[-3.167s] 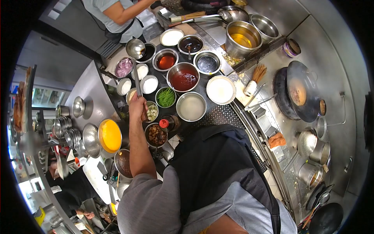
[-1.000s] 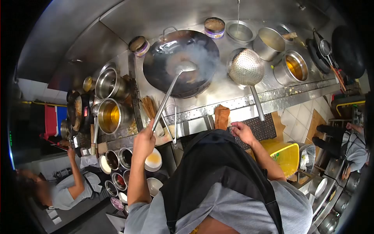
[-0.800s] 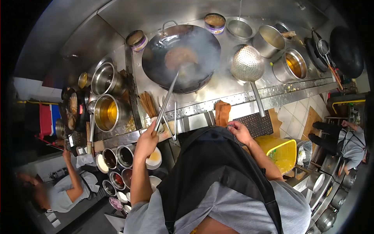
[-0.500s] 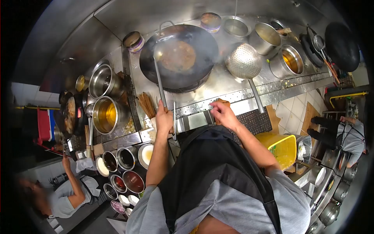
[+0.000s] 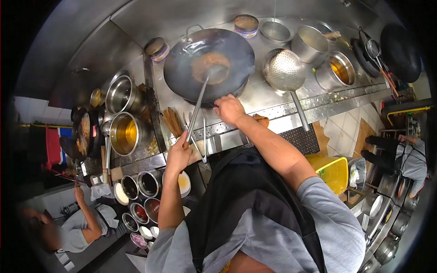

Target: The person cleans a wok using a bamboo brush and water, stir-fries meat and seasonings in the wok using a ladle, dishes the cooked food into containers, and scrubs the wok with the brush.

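My left hand (image 5: 179,154) is closed around the handle of a long metal ladle (image 5: 198,105). The ladle's bowl rests in reddish-brown food (image 5: 202,63) at the bottom of a large black wok (image 5: 180,75), with haze over it. My right hand (image 5: 230,110) has its fingers curled at the wok's near edge; the exact spot they grip is hidden beneath them. Just right of that wrist lies an orange-brown piece (image 5: 261,120) on the counter edge. Beneath the ladle's handle are metal tongs (image 5: 204,144) and a bamboo brush (image 5: 172,122).
A perforated strainer (image 5: 284,69) lies right of the wok, near metal pots, one holding oil (image 5: 339,68). On the left stand another oil pot (image 5: 125,133) and several sauce containers (image 5: 148,184). Co-workers (image 5: 82,225) are at both sides. A yellow bin (image 5: 334,173) stands below right.
The ladle's bowl has moved from the wok's left side into the food. My left hand has come lower and left. My right hand has moved from beside the counter to the wok's near edge.
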Tool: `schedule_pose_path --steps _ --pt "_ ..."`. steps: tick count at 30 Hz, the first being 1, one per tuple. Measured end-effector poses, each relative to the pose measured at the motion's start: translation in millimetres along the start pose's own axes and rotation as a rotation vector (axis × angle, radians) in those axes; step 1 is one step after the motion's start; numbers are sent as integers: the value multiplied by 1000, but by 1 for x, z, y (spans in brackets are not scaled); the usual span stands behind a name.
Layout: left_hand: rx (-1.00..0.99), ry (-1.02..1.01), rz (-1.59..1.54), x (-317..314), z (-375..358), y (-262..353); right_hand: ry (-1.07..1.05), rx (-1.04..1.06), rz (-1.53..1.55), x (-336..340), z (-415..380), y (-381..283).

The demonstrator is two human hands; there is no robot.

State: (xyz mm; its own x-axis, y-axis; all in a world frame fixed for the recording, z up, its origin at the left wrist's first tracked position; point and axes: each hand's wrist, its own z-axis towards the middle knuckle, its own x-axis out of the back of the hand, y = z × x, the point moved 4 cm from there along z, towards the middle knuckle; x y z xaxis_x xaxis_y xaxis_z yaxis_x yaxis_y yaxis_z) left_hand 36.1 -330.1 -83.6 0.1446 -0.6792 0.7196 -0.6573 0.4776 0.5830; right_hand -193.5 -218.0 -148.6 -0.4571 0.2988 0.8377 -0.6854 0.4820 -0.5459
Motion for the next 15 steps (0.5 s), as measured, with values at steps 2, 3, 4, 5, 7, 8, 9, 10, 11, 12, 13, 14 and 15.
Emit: schedule_pose_path --steps 2,3,4,5,7,8,9,10,11,12,13,14,15 --pt "16 50 -15 -10 24 9 -60 -31 -73 2 4 0" --pt "35 97 -31 -15 36 11 -62 -32 -72 -2 8 4" --pt "38 97 -33 -24 48 12 -87 -26 -65 -5 13 9" --pt "-12 172 41 -28 62 14 -111 -19 -58 -8 16 11" --pt "-67 247 112 -29 75 12 -128 -25 -73 -6 17 11" --pt "-108 195 97 -26 79 6 -146 -29 -92 -4 17 11" --pt "-148 145 83 -19 78 7 -146 -26 -97 -2 18 12" --pt "-133 139 207 -10 73 3 -162 -38 -86 -2 18 12" --pt "-132 140 209 -1 60 3 -178 -53 -72 -3 17 12" --pt "-219 170 267 6 43 6 -177 -54 -70 -1 15 11" --pt "-306 197 325 15 22 11 -125 -30 -94 4 9 8" --pt "-225 96 257 27 -1 14 -72 -7 -116 11 3 5" --pt "-146 -2 187 43 -21 22 -70 -11 -114 18 -7 0"
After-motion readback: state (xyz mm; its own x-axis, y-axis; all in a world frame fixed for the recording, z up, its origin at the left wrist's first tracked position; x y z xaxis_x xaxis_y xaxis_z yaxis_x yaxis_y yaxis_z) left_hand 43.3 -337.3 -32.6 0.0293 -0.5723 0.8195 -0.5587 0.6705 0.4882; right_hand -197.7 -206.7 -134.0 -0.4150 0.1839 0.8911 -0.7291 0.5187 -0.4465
